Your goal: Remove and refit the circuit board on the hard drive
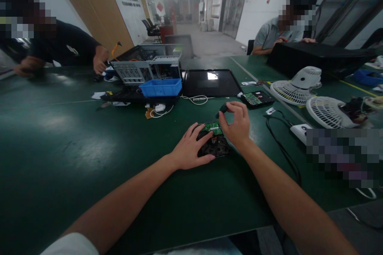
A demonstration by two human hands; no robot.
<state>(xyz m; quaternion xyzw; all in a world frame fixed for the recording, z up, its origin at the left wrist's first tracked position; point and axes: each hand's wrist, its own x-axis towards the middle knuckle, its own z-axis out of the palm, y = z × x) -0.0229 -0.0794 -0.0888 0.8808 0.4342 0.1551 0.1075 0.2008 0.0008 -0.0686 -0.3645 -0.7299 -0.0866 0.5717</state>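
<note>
On the green counter [68,191], at the centre of the frame, the left hand [188,149] lies with its fingers spread apart over a small black electronic unit with an exposed green circuit board [214,128], seemingly steadying it flat. Just to its right, the right hand [237,125] has thumb and forefinger brought together on a small dark piece [222,110], raised above the counter; what this piece is cannot be told. The step in hand looks like close fingertip work on the opened unit, and the next move seems to call for a light right-hand pinch and even pressure from the left. Counted from left to right: one person [70,46] at the upper left; one opened computer case [130,72], with one blue plastic tray [161,89] in front; one flat black panel [209,83] at upper centre; one second black unit with a green board [259,98], right of centre; one more person [267,34] at the upper right; two white fans [287,91], and behind them one large black case [302,56].
</note>
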